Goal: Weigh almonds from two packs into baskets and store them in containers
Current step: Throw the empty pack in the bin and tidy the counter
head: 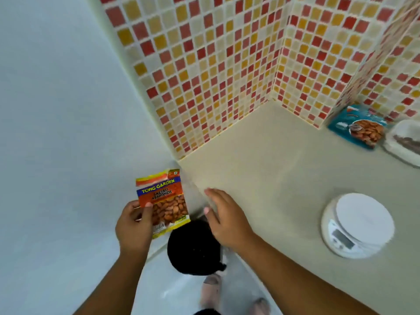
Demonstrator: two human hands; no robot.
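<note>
Head view gives me readable print first: the almond pack (164, 202) in my left hand (134, 226) says "TONG GARDEN" in yellow on a blue band and "SALTED ALMONDS" below it on orange, over a picture of almonds. Its top edge looks torn, and smaller print on the yellow bottom strip is too blurred to read. My left hand pinches the pack at its lower left side, thumb on the front, fingers curled behind, holding it upright just off the left end of the counter.

My right hand (223, 220) is spread open and holds nothing; it hovers palm down over the counter's near left corner, just beside the pack.

A second pack (361, 128), teal with an almond picture, lies at the far right of the beige counter (261, 160), at the foot of the tiled wall; its lettering is unreadable. Next to it, cut by the frame edge, sits a white container (406, 142) with something brown inside. A round white kitchen scale (358, 225) with a small display stands nearer, on the right, well apart from both hands.

Behind the counter runs a mosaic wall (216, 64) of red, orange and cream tiles, folding into a corner. To the left is a plain pale wall. Below the hands a black bin (194, 247) stands on a pale floor, near feet in light slippers.
</note>
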